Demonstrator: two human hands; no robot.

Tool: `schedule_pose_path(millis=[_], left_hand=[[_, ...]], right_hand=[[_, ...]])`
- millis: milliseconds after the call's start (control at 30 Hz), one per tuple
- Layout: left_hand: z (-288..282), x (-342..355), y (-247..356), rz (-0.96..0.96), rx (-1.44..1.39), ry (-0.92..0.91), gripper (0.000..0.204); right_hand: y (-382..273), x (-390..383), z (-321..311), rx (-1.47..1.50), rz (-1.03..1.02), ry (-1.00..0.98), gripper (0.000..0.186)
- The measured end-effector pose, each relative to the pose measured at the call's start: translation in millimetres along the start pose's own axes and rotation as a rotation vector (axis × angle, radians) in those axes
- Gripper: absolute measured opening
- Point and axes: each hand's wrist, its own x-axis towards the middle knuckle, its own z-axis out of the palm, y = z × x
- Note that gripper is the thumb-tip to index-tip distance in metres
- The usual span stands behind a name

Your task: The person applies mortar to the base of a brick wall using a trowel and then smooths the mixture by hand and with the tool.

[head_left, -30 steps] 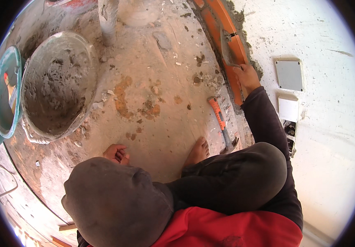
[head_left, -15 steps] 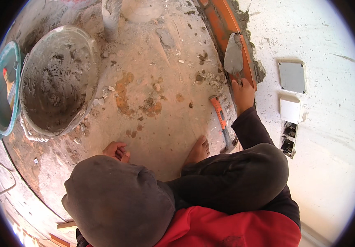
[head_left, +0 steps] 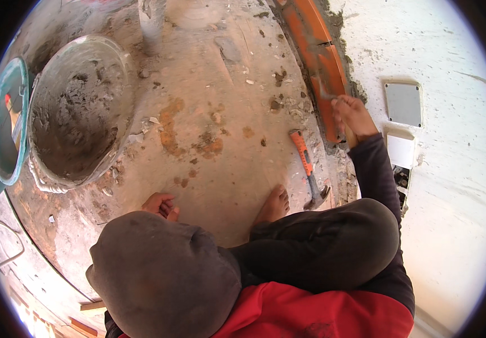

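The right hand point(head_left: 357, 119) grips the handle of a trowel point(head_left: 350, 136), its blade blurred over the lower orange block point(head_left: 333, 65) of the row along the wall's foot. The left hand point(head_left: 161, 205) is released, its fingers loosely curled beside the knee, which partly hides it. Grey mortar point(head_left: 338, 34) lines the row's wall-side edge, and a dark joint parts the lower block from the next one up.

Near the row's lower end lies a claw hammer point(head_left: 309, 170), its orange grip bearing dark marks too small to read; a bare foot point(head_left: 273, 205) is just beside its head. On the white wall point(head_left: 451, 186) sit a plain grey cover plate point(head_left: 403, 104) and a white plate point(head_left: 401, 149). Stained floor point(head_left: 226, 191) opens between the hammer and, well to the left, a mortar-filled bucket point(head_left: 129, 62), with a teal bucket point(head_left: 26, 107) beside its outer rim.
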Motion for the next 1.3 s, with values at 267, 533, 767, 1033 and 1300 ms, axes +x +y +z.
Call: schedule_pose_path(millis=[267,533,767,1033,1300], left_hand=[[-7.7,-1.4,-17.6,0.015,0.036,-0.086,0.034],[-9.7,0.0,-11.6,0.046,0.079,-0.059,0.035],[-4.8,1.2,-15.9,0.025,0.047,-0.032,0.033],[-2.3,1.4,-7.2,-0.003,-0.021,-0.001,0.032],[-2.2,-1.1,-13.9,0.028,-0.022,-0.035,0.031]], right_hand=[[27.5,18.9,8.6,-0.125,-0.033,0.121,0.016],[42.3,15.1,9.9,-0.129,-0.004,0.24,0.023],[98.9,20.4,32.4,-0.734,-0.423,0.622,0.033],[36.4,-35.4,25.2,-0.596,-0.417,0.106,0.018],[22.6,7.4,-0.1,-0.022,-0.064,0.098,0.019]])
